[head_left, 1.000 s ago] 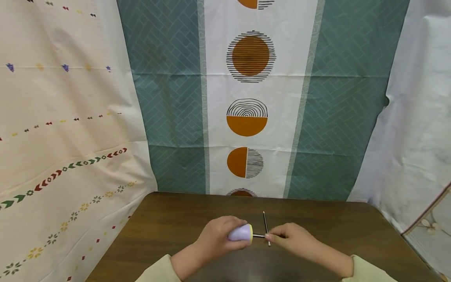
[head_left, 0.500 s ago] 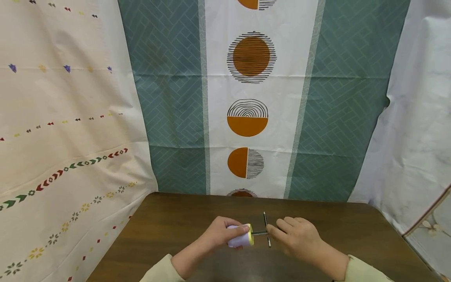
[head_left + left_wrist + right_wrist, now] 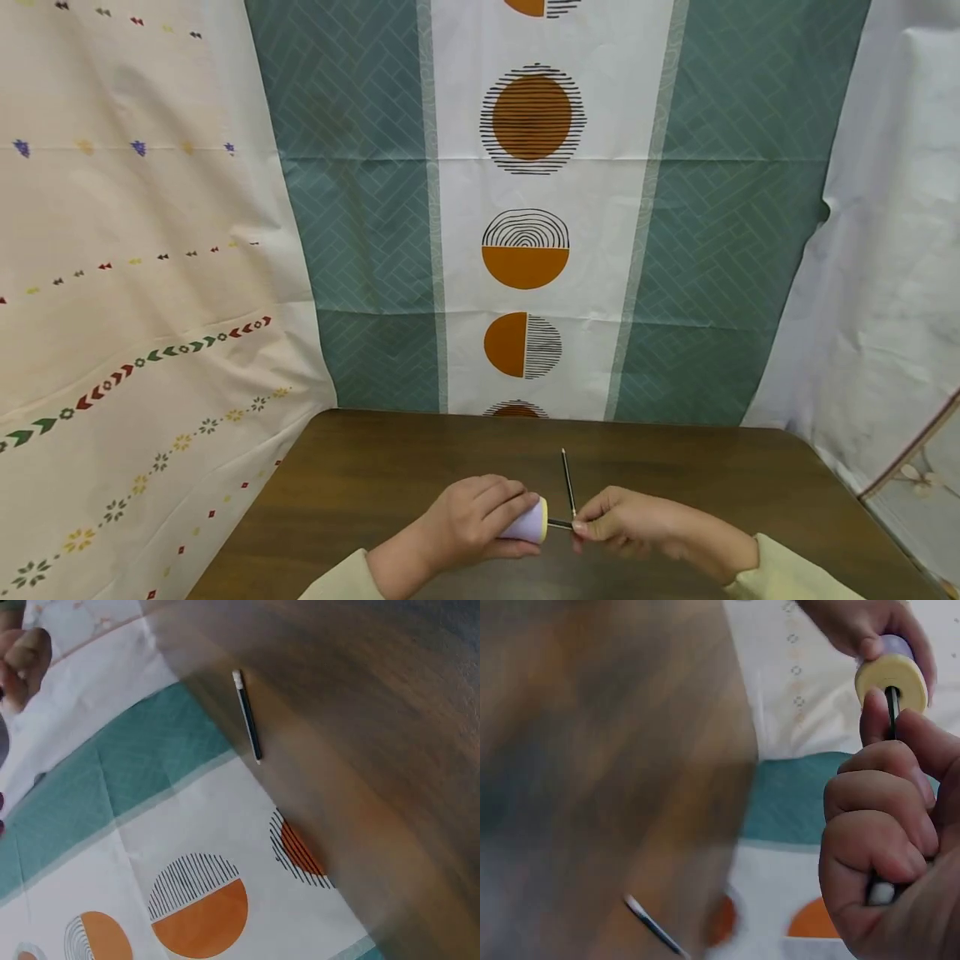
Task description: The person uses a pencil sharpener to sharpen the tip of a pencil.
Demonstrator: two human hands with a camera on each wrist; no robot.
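My left hand (image 3: 472, 517) grips a lavender pencil sharpener (image 3: 525, 522), its fingers wrapped over the barrel. The sharpener's yellow end (image 3: 907, 671) has a round hole and points toward my right hand (image 3: 626, 525). A dark pencil (image 3: 893, 712) sits with one end in that hole. My right thumb and forefinger pinch it, the other fingers curl round it, and its white eraser (image 3: 881, 892) shows below them. In the left wrist view only a sliver of the sharpener (image 3: 2, 739) appears at the left edge.
A second dark pencil (image 3: 567, 483) with a white eraser lies on the brown wooden table (image 3: 390, 450), just beyond my right hand. A green and white patterned cloth (image 3: 375, 250) hangs behind the table, and a cream cloth (image 3: 150, 375) along the left side.
My right hand turned over knuckles-up half a second ago and is now rolled back, thumb showing. My left hand has rolled round the sharpener, and both hands sit slightly nearer me.
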